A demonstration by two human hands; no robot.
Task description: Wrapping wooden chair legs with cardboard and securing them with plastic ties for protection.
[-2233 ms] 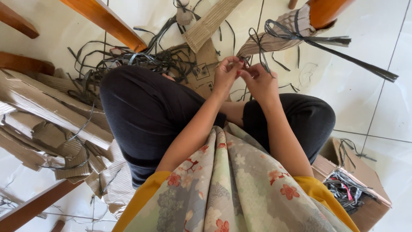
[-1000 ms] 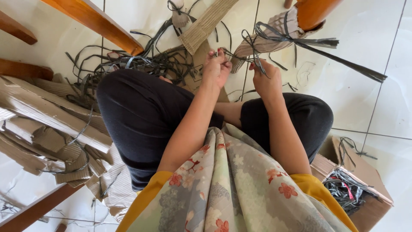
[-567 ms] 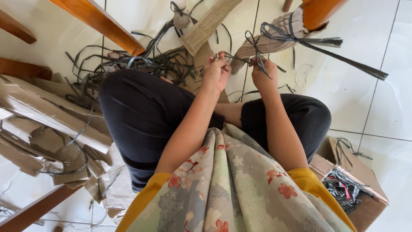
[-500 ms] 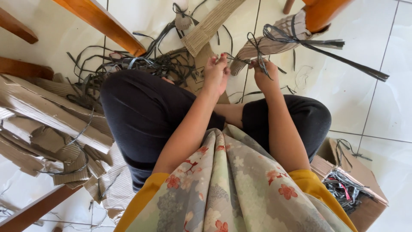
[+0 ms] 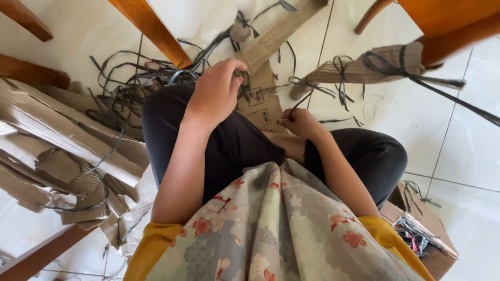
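Note:
I sit cross-legged on a white tiled floor. My left hand (image 5: pixel 214 93) reaches forward, its fingers curled over the near end of a corrugated cardboard strip (image 5: pixel 276 34) lying on the floor. My right hand (image 5: pixel 301 123) rests low by my knee and pinches the end of a black plastic strap (image 5: pixel 307 93). That strap runs up to the knots on a corrugated cardboard wrap (image 5: pixel 359 70), which is tied around an orange wooden chair leg (image 5: pixel 458 36). Another black strap (image 5: pixel 448 88) trails off that wrap to the right.
A tangle of black straps (image 5: pixel 146 78) lies beyond my left knee. Torn cardboard (image 5: pixel 57 145) is piled at the left among wooden chair legs (image 5: pixel 151 28). A flat printed cardboard piece (image 5: pixel 260 101) lies between my knees. A cardboard box (image 5: pixel 442 257) holding straps stands at lower right.
My hands have separated. The left let go of the strap knot and reached left to the cardboard strip; the right dropped toward my knee with the strap end. The view shifted.

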